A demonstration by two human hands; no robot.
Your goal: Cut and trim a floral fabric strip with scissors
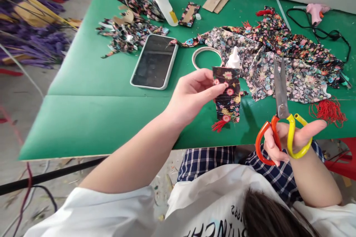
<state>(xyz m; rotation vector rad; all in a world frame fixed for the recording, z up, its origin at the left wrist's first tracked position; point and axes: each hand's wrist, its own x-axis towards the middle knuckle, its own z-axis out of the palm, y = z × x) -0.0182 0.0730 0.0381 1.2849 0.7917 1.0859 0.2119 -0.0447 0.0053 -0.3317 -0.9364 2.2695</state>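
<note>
My left hand [191,94] pinches a small piece of black floral fabric [228,94] with a red tassel at its lower end, held upright above the green table [91,118]. My right hand [292,139] grips a pair of scissors [280,118] with one orange and one yellow handle, fingers through the loops, blades closed and pointing up to the right of the fabric piece. A larger spread of the same floral fabric [278,55] lies on the table behind both hands.
A phone [154,61] lies face up left of centre, beside a tape ring [207,57] and a small white glue bottle [233,59]. Fabric scraps [130,29], a large glue bottle [164,2], cardboard pieces [215,2], a pink glue gun [317,13] and red tassel thread [329,111] surround them.
</note>
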